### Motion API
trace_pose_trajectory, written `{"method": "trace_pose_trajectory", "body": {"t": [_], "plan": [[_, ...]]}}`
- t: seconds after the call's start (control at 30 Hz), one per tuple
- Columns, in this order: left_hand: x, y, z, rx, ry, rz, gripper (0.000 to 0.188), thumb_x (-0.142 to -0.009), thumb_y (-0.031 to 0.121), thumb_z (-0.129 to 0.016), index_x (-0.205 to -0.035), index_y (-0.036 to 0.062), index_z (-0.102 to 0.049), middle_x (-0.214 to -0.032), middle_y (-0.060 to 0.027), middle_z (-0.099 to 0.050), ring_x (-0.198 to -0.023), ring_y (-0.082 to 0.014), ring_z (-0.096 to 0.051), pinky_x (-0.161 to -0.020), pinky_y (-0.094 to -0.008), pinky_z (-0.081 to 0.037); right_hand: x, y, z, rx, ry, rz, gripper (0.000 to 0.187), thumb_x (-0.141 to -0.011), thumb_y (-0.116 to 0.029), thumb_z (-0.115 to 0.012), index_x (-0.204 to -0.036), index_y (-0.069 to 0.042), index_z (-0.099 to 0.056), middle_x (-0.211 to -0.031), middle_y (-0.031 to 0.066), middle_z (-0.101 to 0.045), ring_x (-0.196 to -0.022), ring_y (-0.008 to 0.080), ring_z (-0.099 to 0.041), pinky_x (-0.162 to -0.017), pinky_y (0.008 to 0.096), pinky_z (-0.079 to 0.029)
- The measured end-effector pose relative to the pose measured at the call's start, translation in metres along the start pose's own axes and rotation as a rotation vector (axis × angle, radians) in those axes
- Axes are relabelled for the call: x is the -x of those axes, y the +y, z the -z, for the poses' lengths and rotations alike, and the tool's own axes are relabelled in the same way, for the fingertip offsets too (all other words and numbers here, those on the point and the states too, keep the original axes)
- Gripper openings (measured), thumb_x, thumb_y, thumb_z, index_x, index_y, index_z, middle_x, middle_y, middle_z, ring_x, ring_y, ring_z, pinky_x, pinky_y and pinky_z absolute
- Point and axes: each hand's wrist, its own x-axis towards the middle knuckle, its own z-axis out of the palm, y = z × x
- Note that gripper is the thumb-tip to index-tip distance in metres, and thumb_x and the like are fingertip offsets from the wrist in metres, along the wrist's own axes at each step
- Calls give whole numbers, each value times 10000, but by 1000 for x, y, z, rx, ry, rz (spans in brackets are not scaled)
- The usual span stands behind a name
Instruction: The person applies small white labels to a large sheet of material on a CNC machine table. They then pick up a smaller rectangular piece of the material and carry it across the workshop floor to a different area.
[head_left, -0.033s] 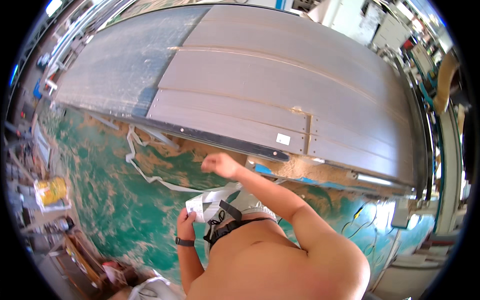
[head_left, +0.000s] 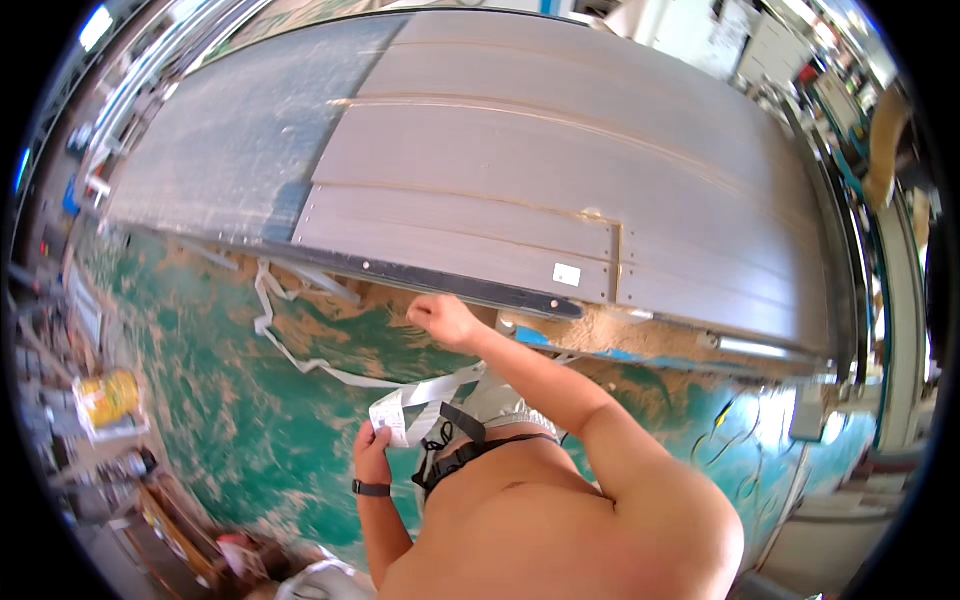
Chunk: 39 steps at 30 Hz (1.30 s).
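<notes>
My left hand (head_left: 372, 452) is closed on the end of a strip of white labels (head_left: 388, 420) with print on it, held beside my waist. The strip's pale ribbon (head_left: 340, 374) loops past my waist and trails across the floor to the left. My right hand (head_left: 445, 322) hovers just off the near edge of the panel table, its fingers curled together; whether something small sits in them cannot be made out. On the grey-brown panels (head_left: 480, 150), cut by grooves and drilled with small holes, a white label (head_left: 567, 274) lies near the front edge.
A dark rail (head_left: 450, 287) runs along the table's near edge. Sawdust (head_left: 590, 335) is heaped below it and scattered over the green floor (head_left: 230, 400). A yellow roll-like object (head_left: 108, 398) stands at left, machine parts (head_left: 890, 300) at right. Cables (head_left: 715, 435) lie on the floor.
My right hand has shifted very slightly, its fingers drawn a little closer together. My left hand still holds the label strip, and the label on the panel has not moved.
</notes>
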Motion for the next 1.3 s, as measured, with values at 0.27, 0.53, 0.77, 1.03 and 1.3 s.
{"method": "trace_pose_trajectory", "body": {"t": [0.27, 0.53, 0.77, 1.03, 1.3], "plan": [[-116, 73, 32, -139, -140, -30, 316, -840, 24, -532, -1141, -47, -594, -1034, -65, -632, -902, -119, -574, -800, -253, -450, -38, -36, -104, 538, -139, 662, 195, -747, -267, -589, -748, -79, -638, -786, 103, -625, -780, 323, -612, -655, 438, -483], [-203, 118, 53, -299, -213, 137, 229, -894, 80, -513, -1093, -14, -578, -955, -18, -611, -817, -97, -548, -737, -240, -435, -175, 31, -14, -493, 407, -173, 203, -864, -241, -609, -872, -42, -648, -819, 62, -655, -783, 188, -612, -707, 337, -480], [-275, 160, 84, -400, -187, 97, 179, -929, 184, -556, -915, 10, -596, -821, 15, -586, -716, -57, -490, -662, -225, -415, -171, 154, 111, -1159, 1402, 3, 202, -887, -216, -558, -1008, -56, -584, -947, 23, -586, -899, 142, -558, -751, 293, -453], [-361, 189, 126, -474, -204, -17, 202, -936, 190, -551, -849, 8, -566, -735, 42, -476, -689, -55, -395, -608, -233, -342, -198, 82, 38, 926, 1101, -167, 279, -843, -258, -608, -1034, -54, -607, -1000, 100, -612, -991, 269, -554, -891, 441, -401], [-417, 228, 90, -566, -585, -214, 303, -944, 266, -557, -779, 15, -522, -696, 52, -444, -656, -64, -351, -565, -244, -318, -195, -68, -105, 445, 829, -55, 248, -759, -204, -675, -967, -71, -661, -1027, 126, -639, -882, 318, -615, -814, 408, -488]]}}
